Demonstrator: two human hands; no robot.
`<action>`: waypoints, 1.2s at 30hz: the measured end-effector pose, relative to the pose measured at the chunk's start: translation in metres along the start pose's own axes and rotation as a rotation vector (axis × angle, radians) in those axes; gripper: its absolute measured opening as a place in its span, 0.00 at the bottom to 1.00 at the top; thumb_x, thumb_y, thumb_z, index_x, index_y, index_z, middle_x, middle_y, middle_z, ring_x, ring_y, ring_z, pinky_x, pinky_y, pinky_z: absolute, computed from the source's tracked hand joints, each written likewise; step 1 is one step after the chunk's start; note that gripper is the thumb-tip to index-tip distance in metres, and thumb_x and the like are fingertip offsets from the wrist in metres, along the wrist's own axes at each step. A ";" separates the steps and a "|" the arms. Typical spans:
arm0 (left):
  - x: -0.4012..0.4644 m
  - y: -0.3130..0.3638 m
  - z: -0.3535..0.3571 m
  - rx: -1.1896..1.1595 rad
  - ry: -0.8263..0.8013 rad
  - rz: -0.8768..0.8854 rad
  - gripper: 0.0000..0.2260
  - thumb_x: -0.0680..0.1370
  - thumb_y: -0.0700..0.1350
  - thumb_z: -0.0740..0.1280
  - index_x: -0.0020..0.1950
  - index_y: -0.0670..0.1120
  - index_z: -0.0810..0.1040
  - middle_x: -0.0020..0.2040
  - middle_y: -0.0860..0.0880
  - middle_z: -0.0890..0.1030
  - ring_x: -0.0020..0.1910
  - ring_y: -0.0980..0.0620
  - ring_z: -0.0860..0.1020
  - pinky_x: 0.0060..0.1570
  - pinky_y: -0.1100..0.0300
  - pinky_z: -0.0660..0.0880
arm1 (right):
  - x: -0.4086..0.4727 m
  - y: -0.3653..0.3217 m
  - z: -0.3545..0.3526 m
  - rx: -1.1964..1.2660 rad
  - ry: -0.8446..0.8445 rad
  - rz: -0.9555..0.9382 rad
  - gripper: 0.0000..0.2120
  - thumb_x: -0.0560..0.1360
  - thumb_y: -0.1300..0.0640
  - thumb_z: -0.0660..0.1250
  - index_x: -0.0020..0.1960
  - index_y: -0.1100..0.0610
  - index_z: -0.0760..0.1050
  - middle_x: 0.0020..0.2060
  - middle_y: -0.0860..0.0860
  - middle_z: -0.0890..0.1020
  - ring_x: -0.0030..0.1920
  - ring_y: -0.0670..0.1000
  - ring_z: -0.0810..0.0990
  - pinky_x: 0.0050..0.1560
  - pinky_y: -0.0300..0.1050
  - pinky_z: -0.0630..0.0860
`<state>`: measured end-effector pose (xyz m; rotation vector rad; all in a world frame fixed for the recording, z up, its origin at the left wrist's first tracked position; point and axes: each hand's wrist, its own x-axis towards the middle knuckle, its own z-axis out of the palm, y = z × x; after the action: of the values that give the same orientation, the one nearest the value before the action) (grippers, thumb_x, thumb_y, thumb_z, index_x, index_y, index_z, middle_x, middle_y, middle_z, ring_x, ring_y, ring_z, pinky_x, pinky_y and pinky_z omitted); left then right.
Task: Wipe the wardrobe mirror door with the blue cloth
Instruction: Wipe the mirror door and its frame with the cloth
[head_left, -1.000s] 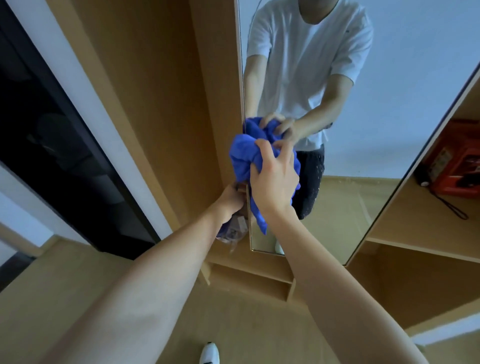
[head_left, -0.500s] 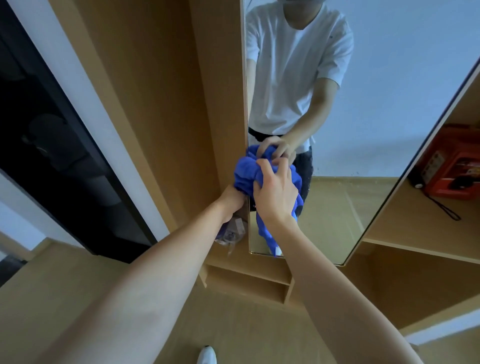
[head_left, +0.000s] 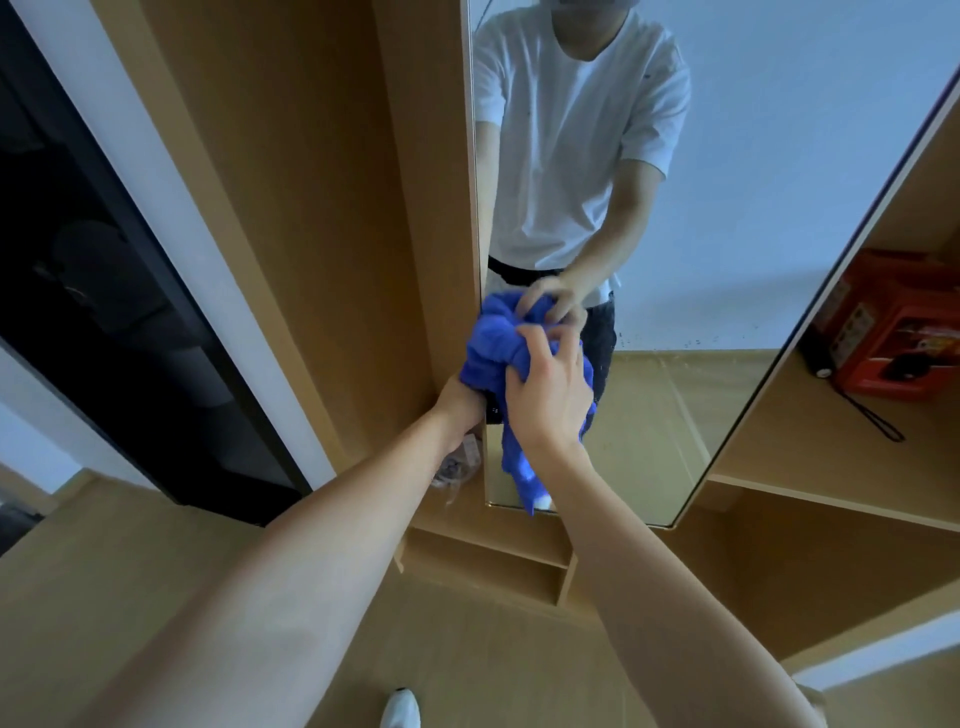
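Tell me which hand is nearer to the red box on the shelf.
Right. The right hand grips the blue cloth on the mirror, on the side toward the red box. The left hand sits farther away, at the mirror's left edge.

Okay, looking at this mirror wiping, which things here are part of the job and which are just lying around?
Part of the job:
blue cloth
mirror door
right hand, gripping the cloth
left hand, at the door's edge

Just lying about:
red box on the shelf
black cord
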<state>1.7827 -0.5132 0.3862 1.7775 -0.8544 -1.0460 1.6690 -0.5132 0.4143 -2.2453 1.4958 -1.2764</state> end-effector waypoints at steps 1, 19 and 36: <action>0.001 0.000 0.000 0.030 0.004 -0.001 0.11 0.84 0.37 0.54 0.55 0.41 0.76 0.48 0.43 0.79 0.48 0.47 0.77 0.46 0.58 0.73 | 0.008 -0.006 -0.011 0.038 0.071 -0.020 0.17 0.72 0.60 0.68 0.61 0.51 0.75 0.60 0.53 0.71 0.55 0.57 0.74 0.32 0.46 0.71; -0.006 0.043 0.014 0.103 0.328 0.188 0.23 0.76 0.32 0.57 0.71 0.42 0.70 0.65 0.43 0.77 0.63 0.42 0.75 0.59 0.52 0.75 | 0.038 0.014 -0.057 -0.095 0.098 -0.076 0.17 0.74 0.60 0.66 0.62 0.50 0.75 0.58 0.54 0.72 0.53 0.57 0.74 0.32 0.45 0.66; 0.000 0.067 0.018 0.158 0.334 0.134 0.26 0.79 0.33 0.54 0.78 0.43 0.59 0.73 0.43 0.69 0.69 0.41 0.71 0.56 0.56 0.71 | 0.044 0.031 -0.065 -0.056 0.159 -0.041 0.16 0.73 0.61 0.66 0.60 0.51 0.76 0.57 0.53 0.73 0.54 0.55 0.73 0.33 0.45 0.67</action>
<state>1.7583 -0.5446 0.4426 1.9280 -0.8493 -0.5853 1.6071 -0.5438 0.4627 -2.2677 1.5632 -1.4751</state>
